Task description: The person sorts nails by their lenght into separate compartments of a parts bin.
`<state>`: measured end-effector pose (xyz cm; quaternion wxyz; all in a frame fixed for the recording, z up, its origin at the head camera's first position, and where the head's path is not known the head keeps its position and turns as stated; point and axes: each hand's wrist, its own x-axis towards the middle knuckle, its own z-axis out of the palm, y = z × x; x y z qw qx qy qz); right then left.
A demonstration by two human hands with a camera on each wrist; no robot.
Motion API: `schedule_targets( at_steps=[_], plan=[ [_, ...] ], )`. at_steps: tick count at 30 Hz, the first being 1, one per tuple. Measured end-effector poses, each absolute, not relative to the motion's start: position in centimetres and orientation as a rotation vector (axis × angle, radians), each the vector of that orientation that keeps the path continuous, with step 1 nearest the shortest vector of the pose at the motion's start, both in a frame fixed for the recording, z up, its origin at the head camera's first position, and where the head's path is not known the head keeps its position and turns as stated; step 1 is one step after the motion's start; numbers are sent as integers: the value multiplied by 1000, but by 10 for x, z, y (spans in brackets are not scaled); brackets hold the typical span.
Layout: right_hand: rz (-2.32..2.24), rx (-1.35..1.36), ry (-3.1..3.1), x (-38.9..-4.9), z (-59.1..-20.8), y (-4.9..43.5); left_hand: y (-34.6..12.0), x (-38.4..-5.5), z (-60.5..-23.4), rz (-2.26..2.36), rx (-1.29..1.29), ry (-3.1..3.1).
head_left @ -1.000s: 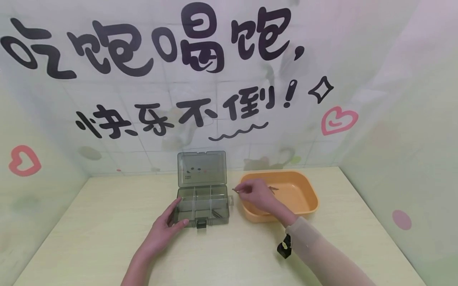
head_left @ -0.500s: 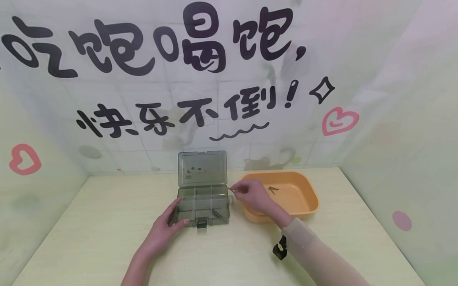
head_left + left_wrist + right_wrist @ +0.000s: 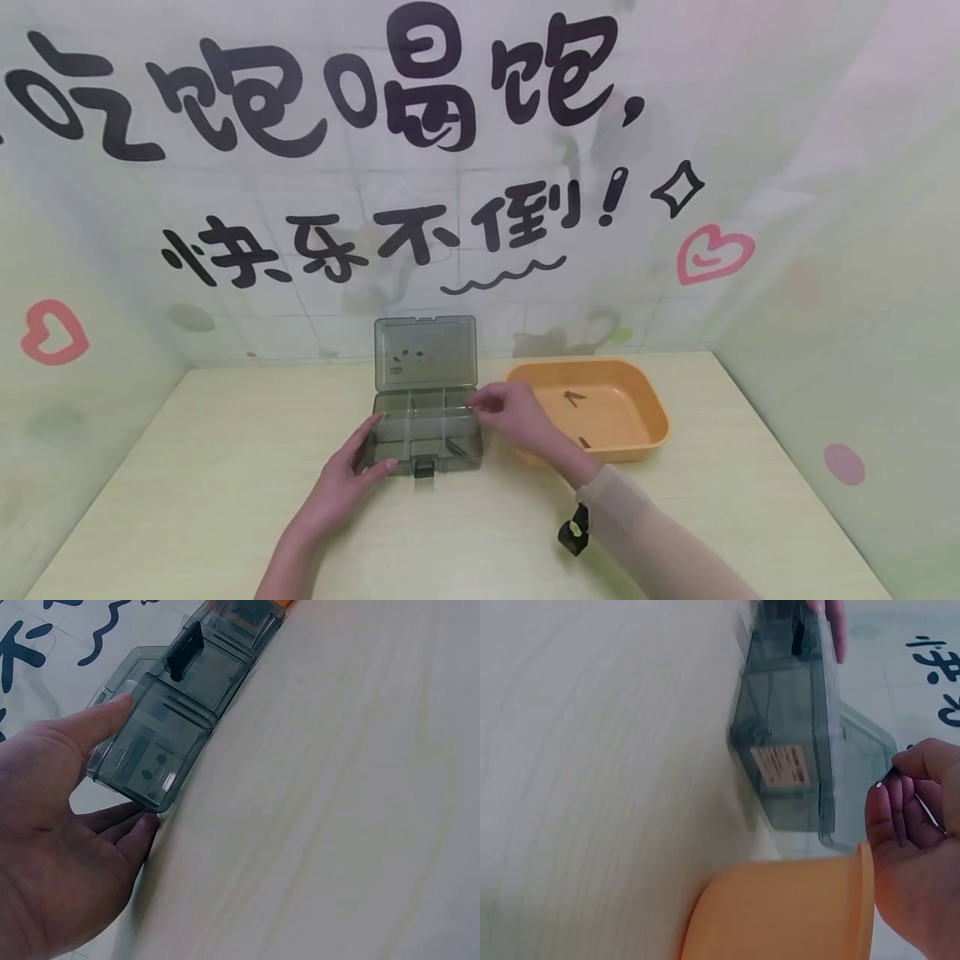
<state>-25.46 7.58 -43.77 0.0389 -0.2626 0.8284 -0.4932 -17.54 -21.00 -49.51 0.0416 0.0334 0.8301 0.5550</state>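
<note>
A grey see-through compartment box [image 3: 426,427] stands on the table, lid [image 3: 425,354] raised against the wall side. My left hand [image 3: 341,479] grips its left end, thumb over the front edge and fingers round the side. Thin dark metal pieces [image 3: 456,448] lie in the front right compartment. At the box's back right corner, my right hand [image 3: 517,414] pinches a thin metal piece [image 3: 886,777] between thumb and finger. Another shiny rod [image 3: 930,814] shows across the curled fingers in the right wrist view.
An orange basin [image 3: 662,421] stands to the right of the box, under the right forearm. Inside it lie a few thin metal pieces [image 3: 573,397] and one more [image 3: 584,442] near the front wall. A printed wall sheet [image 3: 450,208] rises behind the table.
My right hand has moved left from over the basin to the right edge of the box, carrying the pinched metal piece. The left hand stays on the box.
</note>
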Motion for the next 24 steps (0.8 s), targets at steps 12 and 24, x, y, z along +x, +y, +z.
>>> schedule_targets(
  at_steps=[12, 24],
  plan=[
    [-1460, -764, 2628, -248, -440, 61, -210, -176, -495, 1683, 83, 2544],
    [-1409, -767, 2628, -249, -442, 59, -210, -175, -495, 1675, 92, 2561]
  ],
)
